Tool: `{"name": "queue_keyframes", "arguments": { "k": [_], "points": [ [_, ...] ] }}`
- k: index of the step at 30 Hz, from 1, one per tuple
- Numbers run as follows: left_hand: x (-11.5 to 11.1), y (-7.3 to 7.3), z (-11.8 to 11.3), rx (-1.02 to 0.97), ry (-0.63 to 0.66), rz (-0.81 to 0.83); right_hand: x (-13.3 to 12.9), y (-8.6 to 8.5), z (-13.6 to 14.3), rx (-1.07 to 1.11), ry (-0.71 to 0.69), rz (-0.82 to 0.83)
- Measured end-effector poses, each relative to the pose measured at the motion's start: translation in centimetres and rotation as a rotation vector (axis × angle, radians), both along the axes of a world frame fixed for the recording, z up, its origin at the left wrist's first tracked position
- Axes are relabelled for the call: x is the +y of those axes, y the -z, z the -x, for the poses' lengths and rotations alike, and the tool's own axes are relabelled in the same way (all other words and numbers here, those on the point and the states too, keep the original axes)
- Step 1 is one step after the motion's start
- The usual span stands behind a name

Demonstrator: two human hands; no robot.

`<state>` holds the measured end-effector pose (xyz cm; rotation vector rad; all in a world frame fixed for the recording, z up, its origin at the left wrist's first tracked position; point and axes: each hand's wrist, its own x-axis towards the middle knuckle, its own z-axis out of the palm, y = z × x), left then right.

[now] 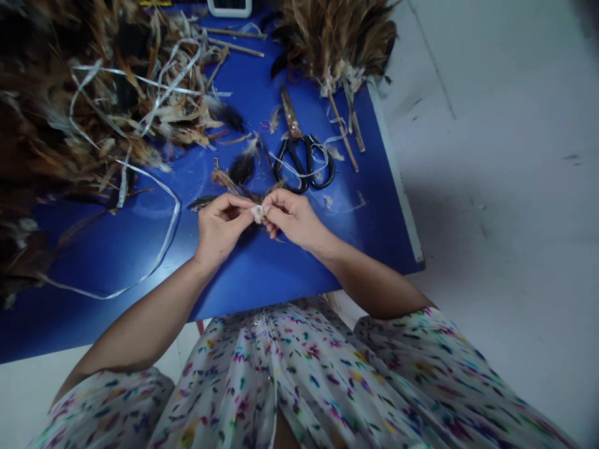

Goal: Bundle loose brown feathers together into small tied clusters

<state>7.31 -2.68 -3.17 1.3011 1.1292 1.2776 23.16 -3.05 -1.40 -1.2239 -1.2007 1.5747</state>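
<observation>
The left hand [221, 226] and the right hand [294, 218] meet above the near part of a blue table [276, 274], both in a pinch on a pale, fluffy tuft [258, 214]. The left thumb and index finger close on its left side, and the right thumb and index finger close on its right side, so the tuft sits between the 2 sets of fingertips. Dark and brown loose feathers [243, 163] lie just beyond the hands; whether any of them join the tuft is unclear. Farther out, beyond the right hand, lie scissors [291, 118] with 2 black loop handles toward the person and rusty blades pointing away. A thin, pale strip [299, 175] crosses the handles. At the far right of the table, a bunch of brown feathers [341, 37] has its bound pale ends and thin sticks [343, 134] pointing toward the person. A large feather heap [116, 118] covers the left side, with shiny white ribbon [174, 224] looping over it and down onto the table. Beyond the heap's right edge lie 2 bare sticks [236, 47], near a white-framed object [230, 11] cut off by the top of the view.
</observation>
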Motion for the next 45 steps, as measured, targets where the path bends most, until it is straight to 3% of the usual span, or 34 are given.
{"name": "queue_keyframes", "arguments": {
  "k": [24, 45],
  "points": [
    [0.1, -1.3, -0.3, -0.214, -0.009, 0.096, 0.0, -0.7, -0.5, 0.028, 0.048, 0.021],
    [0.4, -2.7, -0.7, -0.401, -0.056, 0.212, -0.1, -0.7, -0.7, 0.034, 0.010, -0.094]
  ]
}}
